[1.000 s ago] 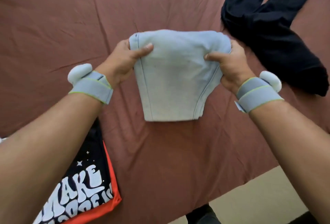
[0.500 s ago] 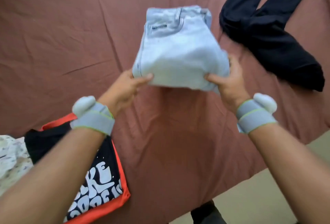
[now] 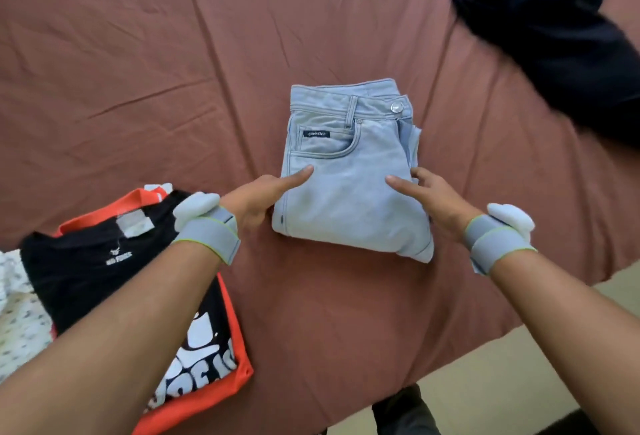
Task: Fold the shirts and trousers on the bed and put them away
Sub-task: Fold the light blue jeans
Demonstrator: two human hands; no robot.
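Lying flat now on the brown bedsheet (image 3: 173, 53), the folded light-blue jeans (image 3: 349, 171) were lifted half a second ago. The left hand (image 3: 258, 199) and right hand (image 3: 433, 200) rest on their sides, fingers straight and relaxed. A small dark pocket label is too blurred to read. The black-and-orange shirt (image 3: 104, 278) beside them has only partly visible lettering; dark trousers (image 3: 554, 36) lie upper right.

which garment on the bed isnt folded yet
The black trousers at the far right: sprawled loose, while the light blue jeans and black-and-orange shirt lie folded.
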